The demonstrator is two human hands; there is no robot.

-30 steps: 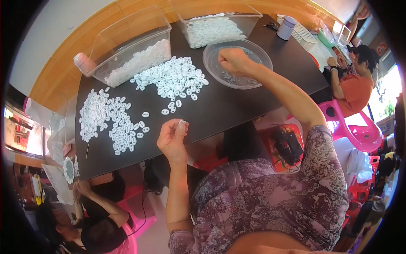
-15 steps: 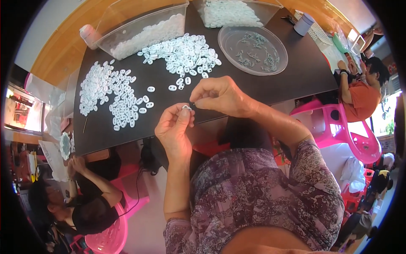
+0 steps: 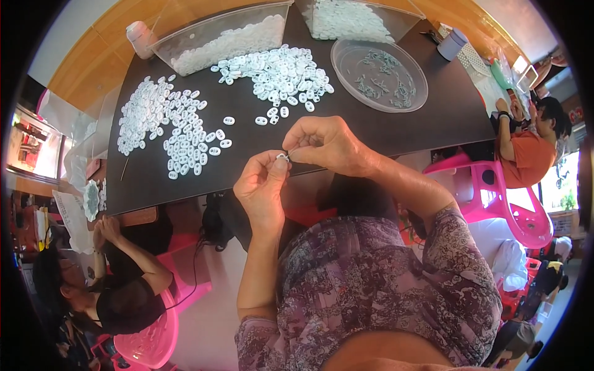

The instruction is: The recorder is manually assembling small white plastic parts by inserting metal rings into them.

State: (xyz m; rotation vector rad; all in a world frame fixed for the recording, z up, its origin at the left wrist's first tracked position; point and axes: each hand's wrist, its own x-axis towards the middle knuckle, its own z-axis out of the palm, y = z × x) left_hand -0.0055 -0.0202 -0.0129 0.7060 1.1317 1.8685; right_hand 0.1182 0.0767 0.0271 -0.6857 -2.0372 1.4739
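Note:
My left hand [image 3: 263, 183] pinches a small white plastic piece [image 3: 282, 157] between thumb and fingers, just off the table's near edge. Right beside it, my right hand [image 3: 328, 145] is closed in a pinch, its fingertips meeting the white piece. Something tiny and dark shows at those fingertips, too small to name. Beyond my hands lies a heap of white oval pieces with two holes [image 3: 288, 74]. A second spread of the same ovals [image 3: 185, 133] is to the left. A round clear tray [image 3: 339, 71] at the right holds small grey-green slender parts.
Two clear bins [image 3: 216, 31] of white pieces stand along the far side of the dark table [image 3: 427, 123]. A white bottle [image 3: 141, 40] and a grey-lidded jar [image 3: 453, 44] flank them. People sit at left and right, near pink chairs [image 3: 526, 216].
The whole view has shifted slightly, so the table items appear a little further right. My fingertips have come closer together at the white piece, which stays in my left hand.

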